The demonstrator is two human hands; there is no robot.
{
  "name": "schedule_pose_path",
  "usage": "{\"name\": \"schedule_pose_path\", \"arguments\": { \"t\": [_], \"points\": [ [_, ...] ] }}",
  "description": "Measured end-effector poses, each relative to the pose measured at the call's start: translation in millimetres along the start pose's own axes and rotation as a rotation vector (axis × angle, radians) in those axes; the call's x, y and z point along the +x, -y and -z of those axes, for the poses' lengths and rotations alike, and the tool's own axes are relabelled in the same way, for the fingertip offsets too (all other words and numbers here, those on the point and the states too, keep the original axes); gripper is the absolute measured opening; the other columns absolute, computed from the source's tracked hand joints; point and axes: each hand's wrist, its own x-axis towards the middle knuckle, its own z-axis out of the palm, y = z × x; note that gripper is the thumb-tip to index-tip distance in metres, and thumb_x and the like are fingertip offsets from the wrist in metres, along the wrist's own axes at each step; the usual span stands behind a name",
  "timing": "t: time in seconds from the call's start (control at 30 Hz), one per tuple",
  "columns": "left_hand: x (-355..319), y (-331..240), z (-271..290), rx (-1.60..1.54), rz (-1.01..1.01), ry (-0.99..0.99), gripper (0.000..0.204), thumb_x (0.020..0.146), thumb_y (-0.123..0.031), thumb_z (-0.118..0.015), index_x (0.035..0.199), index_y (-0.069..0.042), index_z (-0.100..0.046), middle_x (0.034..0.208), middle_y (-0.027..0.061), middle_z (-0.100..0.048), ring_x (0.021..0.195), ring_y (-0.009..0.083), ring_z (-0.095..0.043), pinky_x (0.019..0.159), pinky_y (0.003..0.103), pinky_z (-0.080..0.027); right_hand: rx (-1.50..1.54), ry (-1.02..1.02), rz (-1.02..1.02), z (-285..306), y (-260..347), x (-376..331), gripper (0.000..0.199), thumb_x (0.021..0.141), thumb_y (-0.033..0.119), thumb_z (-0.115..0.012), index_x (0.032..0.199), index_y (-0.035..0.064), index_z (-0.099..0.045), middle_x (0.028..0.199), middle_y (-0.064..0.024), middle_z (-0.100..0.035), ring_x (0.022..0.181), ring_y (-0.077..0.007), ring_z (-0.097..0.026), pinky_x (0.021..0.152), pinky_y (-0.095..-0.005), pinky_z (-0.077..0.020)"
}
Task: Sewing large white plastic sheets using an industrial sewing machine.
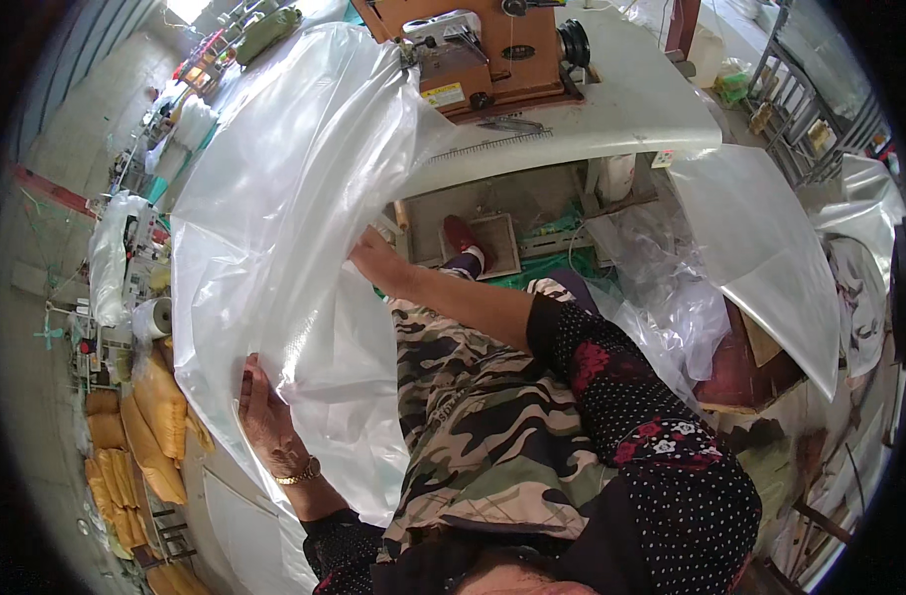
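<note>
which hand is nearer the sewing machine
Right. The right hand grips the clear plastic bag just below the table edge, under the sewing machine. The left hand holds the bag's lower edge, much farther down.

Black sleeves (661, 466) with white dots and red floral print, camouflage trousers (483, 416), gold bracelet (299, 476) on left wrist, red shoe (461, 235).

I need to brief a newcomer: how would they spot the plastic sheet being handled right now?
Start at the brown sewing machine on the white table. The clear plastic sheet hangs from its left end down over the person's lap, with the left hand and right hand gripping it. The other plastic, lying to the right, is untouched.
</note>
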Motion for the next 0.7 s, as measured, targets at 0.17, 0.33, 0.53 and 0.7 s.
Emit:
{"name": "schedule_pose_path", "arguments": {
  "t": [0.17,0.33,0.53,0.7],
  "points": [
    [5,-1,-6,0.067,0.042,-0.048,0.029,0.094,-0.012,-0.062,0.118,0.004,-0.061,0.116,0.0074,-0.062,0.104,0.0118,-0.056,0.091,0.023,-0.045,-0.008,0.409,-0.316,0,45,-48,0.034,0.096,0.032,-0.054,0.087,0.0009,-0.063,0.081,-0.0080,-0.066,0.070,-0.0167,-0.064,0.067,-0.0308,-0.0551],
    [23,22,12,0.106,0.081,-0.101,0.026,0.094,-0.013,-0.062,0.115,0.001,-0.063,0.108,0.0037,-0.063,0.092,0.0095,-0.057,0.080,0.021,-0.046,-0.060,0.243,-0.335,12,28,-74,0.028,0.098,0.028,-0.050,0.095,0.0015,-0.060,0.090,-0.0067,-0.066,0.075,-0.0160,-0.064,0.069,-0.0282,-0.0534],
    [28,40,28,0.028,0.074,-0.015,0.017,0.092,-0.009,-0.063,0.108,-0.002,-0.065,0.103,0.0015,-0.064,0.089,0.0089,-0.058,0.075,0.022,-0.049,0.064,0.035,0.210,6,77,-59,0.031,0.099,0.020,-0.049,0.122,-0.0009,-0.048,0.112,-0.0097,-0.060,0.100,-0.0158,-0.060,0.085,-0.0305,-0.0499],
    [19,29,15,0.009,0.112,-0.058,0.020,0.091,-0.006,-0.064,0.110,0.000,-0.064,0.105,0.0034,-0.064,0.091,0.0100,-0.059,0.079,0.022,-0.050,0.291,-0.191,0.316,7,70,-22,0.043,0.099,0.017,-0.047,0.137,0.0018,-0.034,0.131,-0.0091,-0.050,0.114,-0.0158,-0.053,0.095,-0.0348,-0.0452]
  ]
}}
